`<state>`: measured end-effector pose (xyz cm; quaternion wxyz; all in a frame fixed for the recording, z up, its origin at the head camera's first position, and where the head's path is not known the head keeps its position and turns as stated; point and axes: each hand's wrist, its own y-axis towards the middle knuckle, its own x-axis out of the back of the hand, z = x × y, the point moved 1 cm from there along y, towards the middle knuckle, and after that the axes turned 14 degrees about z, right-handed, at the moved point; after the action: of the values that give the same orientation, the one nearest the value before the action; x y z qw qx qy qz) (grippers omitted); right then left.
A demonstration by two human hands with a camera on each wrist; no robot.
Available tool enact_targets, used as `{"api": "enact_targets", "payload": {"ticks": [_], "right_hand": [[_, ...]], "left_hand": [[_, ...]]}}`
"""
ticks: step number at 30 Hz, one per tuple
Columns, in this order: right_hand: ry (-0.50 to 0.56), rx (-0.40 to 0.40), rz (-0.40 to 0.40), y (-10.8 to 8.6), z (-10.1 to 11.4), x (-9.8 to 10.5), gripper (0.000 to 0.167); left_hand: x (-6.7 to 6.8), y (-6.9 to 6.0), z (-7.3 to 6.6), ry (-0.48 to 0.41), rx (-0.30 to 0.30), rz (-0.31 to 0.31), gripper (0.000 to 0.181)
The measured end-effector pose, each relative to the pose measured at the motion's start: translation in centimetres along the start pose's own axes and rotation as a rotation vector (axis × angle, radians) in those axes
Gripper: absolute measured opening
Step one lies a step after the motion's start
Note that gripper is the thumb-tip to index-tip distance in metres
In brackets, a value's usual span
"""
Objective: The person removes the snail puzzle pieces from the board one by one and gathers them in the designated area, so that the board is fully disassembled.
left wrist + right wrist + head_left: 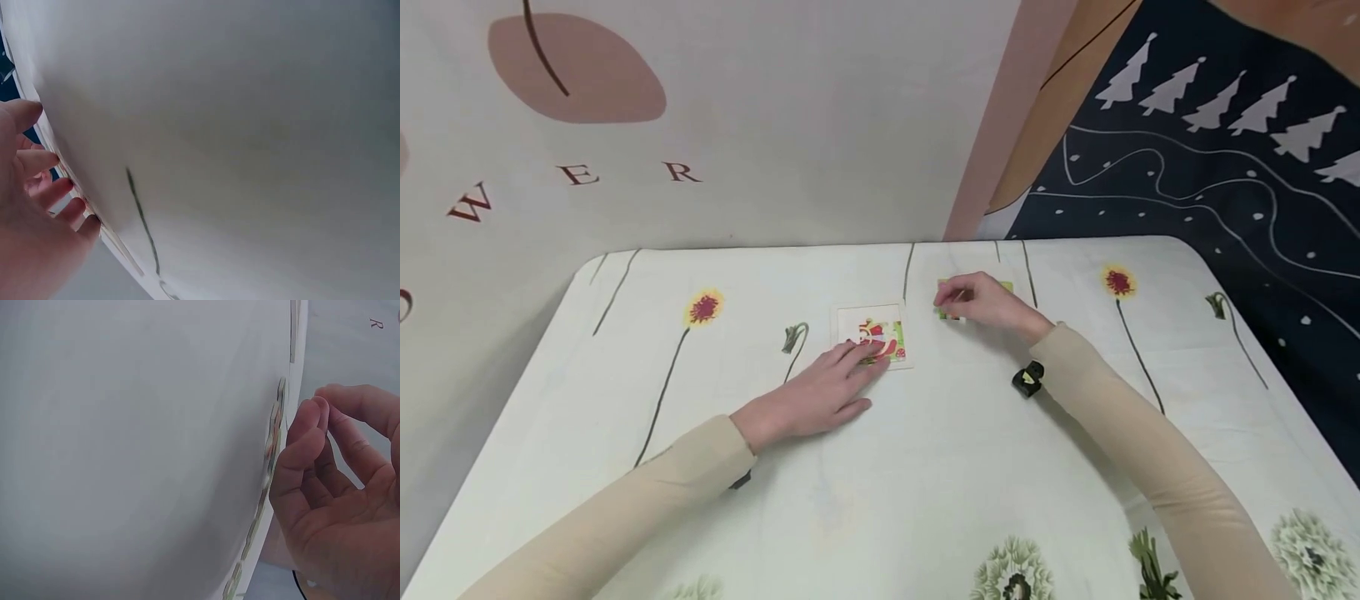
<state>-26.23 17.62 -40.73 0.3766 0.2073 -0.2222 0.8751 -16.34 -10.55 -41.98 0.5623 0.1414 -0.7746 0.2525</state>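
A square puzzle board [848, 321] with a pale frame lies on the table, a red and green partial picture [889, 330] in it. My left hand [823, 392] rests with spread, relaxed fingers on the lower part of this picture. The left wrist view shows the same hand [37, 206] at its left edge. Right of the board, my right hand [988, 302] bends its fingers over green puzzle pieces [1006, 287], covering many of them. In the right wrist view, several flat pieces [253, 528] lie in a row beside the curled right hand [340, 487]; whether its fingertips pinch one is unclear.
The white tablecloth [880, 483] carries printed flowers and stems. Behind the table's far edge hangs a pale cloth [820, 125] with letters, and a dark cloth [1187, 167] with white trees is at the right. Black wrist devices, including one [1028, 379] on the right, are worn on both arms.
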Motion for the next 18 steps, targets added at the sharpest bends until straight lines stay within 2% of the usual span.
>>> {"api": "enact_targets", "payload": {"ticks": [3,6,12,18], "right_hand": [[-0.013,0.008,0.017,0.2,0.3,-0.2,0.014],[-0.029,0.015,0.02,0.5,0.6,-0.4,0.014],[-0.032,0.02,0.063,1.6,1.4,-1.1,0.014],[-0.07,0.019,0.13,3.1,2.7,-2.2,0.012]], "left_hand": [[-0.1,0.2,0.0,0.007,0.03,-0.041,0.057],[-0.1,0.5,0.1,-0.031,0.053,-0.056,0.056],[0.3,0.7,0.4,-0.179,0.084,-0.042,0.054],[0.2,0.9,0.6,-0.189,0.099,-0.015,0.057]]}}
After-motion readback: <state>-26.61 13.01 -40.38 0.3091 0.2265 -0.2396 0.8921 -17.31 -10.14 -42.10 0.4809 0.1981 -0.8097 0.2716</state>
